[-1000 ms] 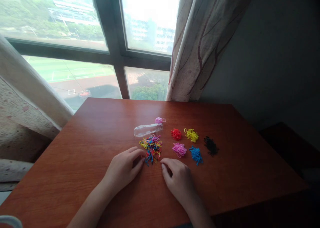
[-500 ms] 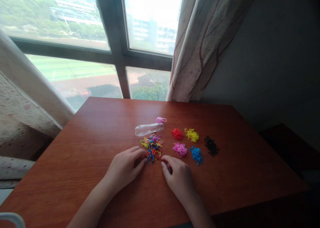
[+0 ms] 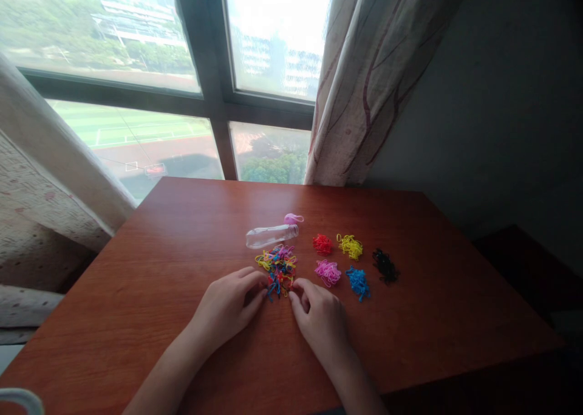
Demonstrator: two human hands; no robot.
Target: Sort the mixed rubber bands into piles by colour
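Note:
A mixed pile of small coloured rubber bands [image 3: 280,268] lies on the table in front of me. At its left edge is my left hand [image 3: 237,299], fingers curled and thumb close to the index finger; what the tips hold, if anything, is too small to make out. My right hand [image 3: 319,312] rests at the lower right edge of the pile, with thumb and index finger drawn together beside some red bands. Right of the pile are single-colour heaps: red bands [image 3: 322,244], yellow bands [image 3: 350,246], pink bands [image 3: 328,272], blue bands [image 3: 358,282] and black bands [image 3: 385,265].
Behind the mixed pile, a clear plastic bottle [image 3: 271,236] lies on its side, with a pink cap with a loop [image 3: 293,219] beyond its neck. The brown wooden table [image 3: 136,269] reaches to a window between curtains [image 3: 359,87]. A white curved object [image 3: 22,397] shows at lower left.
My right hand has shifted slightly left, closer to the mixed pile. My left hand and the sorted heaps look unmoved.

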